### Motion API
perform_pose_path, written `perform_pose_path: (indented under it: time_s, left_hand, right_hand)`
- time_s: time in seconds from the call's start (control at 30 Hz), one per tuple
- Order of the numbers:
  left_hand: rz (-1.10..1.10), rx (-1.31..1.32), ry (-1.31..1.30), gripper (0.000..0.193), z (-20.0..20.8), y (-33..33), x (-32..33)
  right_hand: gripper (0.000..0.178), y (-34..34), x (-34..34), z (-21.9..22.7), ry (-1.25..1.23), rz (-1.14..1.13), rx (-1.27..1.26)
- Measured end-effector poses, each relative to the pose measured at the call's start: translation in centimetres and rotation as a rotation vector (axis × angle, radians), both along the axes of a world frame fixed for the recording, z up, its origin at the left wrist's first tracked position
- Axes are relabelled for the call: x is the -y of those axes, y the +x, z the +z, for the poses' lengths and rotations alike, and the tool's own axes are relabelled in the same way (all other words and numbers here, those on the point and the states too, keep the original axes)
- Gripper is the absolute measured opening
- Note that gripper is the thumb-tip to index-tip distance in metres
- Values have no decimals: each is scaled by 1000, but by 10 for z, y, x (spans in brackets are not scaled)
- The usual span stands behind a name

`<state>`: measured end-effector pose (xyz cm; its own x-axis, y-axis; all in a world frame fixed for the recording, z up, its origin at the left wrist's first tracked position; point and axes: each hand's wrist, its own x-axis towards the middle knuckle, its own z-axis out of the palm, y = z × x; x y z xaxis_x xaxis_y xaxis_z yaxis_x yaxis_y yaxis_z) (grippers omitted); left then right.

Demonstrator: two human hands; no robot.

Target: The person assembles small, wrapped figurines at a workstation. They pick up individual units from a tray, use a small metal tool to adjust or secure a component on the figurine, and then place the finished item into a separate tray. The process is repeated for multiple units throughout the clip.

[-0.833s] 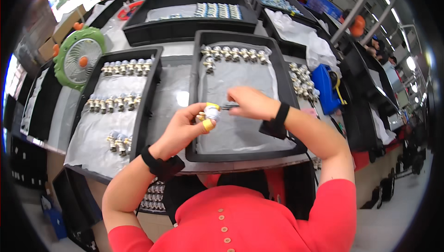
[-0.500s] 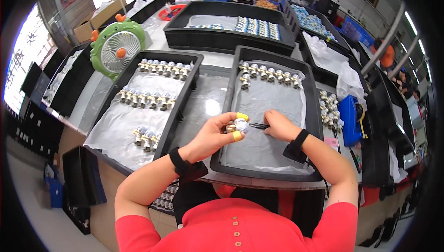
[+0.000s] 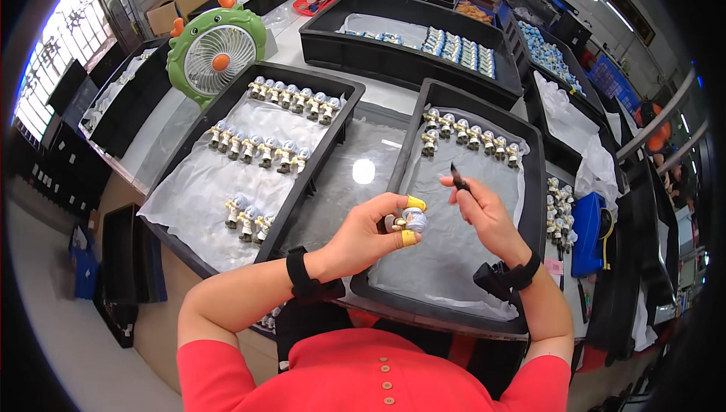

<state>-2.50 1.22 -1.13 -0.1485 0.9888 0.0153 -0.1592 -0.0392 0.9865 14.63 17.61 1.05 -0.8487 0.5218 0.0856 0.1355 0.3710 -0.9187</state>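
My left hand [image 3: 361, 239] pinches a small figurine [image 3: 415, 220] with pale grey-blue hair between thumb and forefinger, both tips wrapped in yellow tape. It is held above the near left part of the right black tray [image 3: 363, 285]. My right hand [image 3: 488, 219] is closed around dark, slim tweezers [image 3: 457, 178], their tip pointing up and away, apart from the figurine. Under both hands, a white sheet lines that tray. Similar figurines [image 3: 474, 136] stand in a row at its far end, with one more in front.
A left tray [image 3: 339, 121] holds three groups of figurines. Behind stands a larger black tray [image 3: 363, 59] with blue-and-white pieces. A green fan [image 3: 219, 52] is at the far left. To the right are more figurines [image 3: 558, 211] and a blue container [image 3: 592, 234].
My right hand has drawn the tweezers away from the figurine and turned their tip upward. My left hand still holds the figurine. The whole view has shifted slightly.
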Motion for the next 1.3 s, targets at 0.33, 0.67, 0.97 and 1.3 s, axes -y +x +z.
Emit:
perform_pose_path:
  time_s: [0.33,0.67,0.97,1.3]
  left_hand:
    - [111,-221,28,36,1,0,-4]
    - [136,-248,11,36,1,-1,-7]
    - [147,-427,14,33,4,1,-8]
    - [140,-499,52,34,5,2,-10]
  right_hand:
    - [30,5,16,11,414,116,-31]
    - [43,4,27,14,509,180,-50]
    - [46,7,27,15,664,175,32]
    - [49,9,26,14,787,173,84]
